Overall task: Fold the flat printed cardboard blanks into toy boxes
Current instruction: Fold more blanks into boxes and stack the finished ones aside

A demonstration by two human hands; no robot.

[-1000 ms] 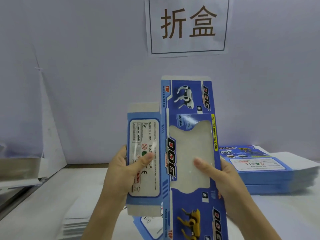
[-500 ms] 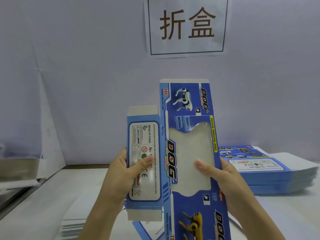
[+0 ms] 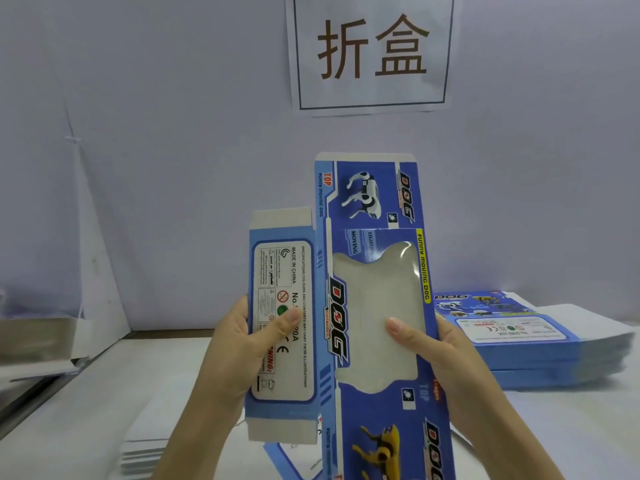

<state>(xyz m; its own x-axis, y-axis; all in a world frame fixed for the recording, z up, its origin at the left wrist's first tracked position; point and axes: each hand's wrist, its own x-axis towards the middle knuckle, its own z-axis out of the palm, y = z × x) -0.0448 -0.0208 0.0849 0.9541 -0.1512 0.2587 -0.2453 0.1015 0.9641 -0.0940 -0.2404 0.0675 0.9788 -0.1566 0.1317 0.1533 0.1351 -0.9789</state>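
I hold one flat blue printed cardboard blank [image 3: 374, 202] upright in front of me, with "DOG" lettering, robot dog pictures and a clear window in its middle panel. My left hand [image 3: 239, 344] grips its left side panel, thumb on the white label. My right hand [image 3: 440, 351] grips the right edge, thumb pressed on the clear window, fingers hidden behind the card. A stack of more flat blanks [image 3: 526, 337] lies on the table at the right.
A white table [image 3: 86, 403] runs below my arms. A pile of white sheets [image 3: 149, 448] lies at the lower left, another blue blank [image 3: 287, 455] under the held one. A grey metal box [image 3: 34, 337] stands at the left edge. A paper sign [image 3: 372, 51] hangs on the wall.
The blank has shifted slightly downward and a little to the left in my hands. My grip on it is the same.
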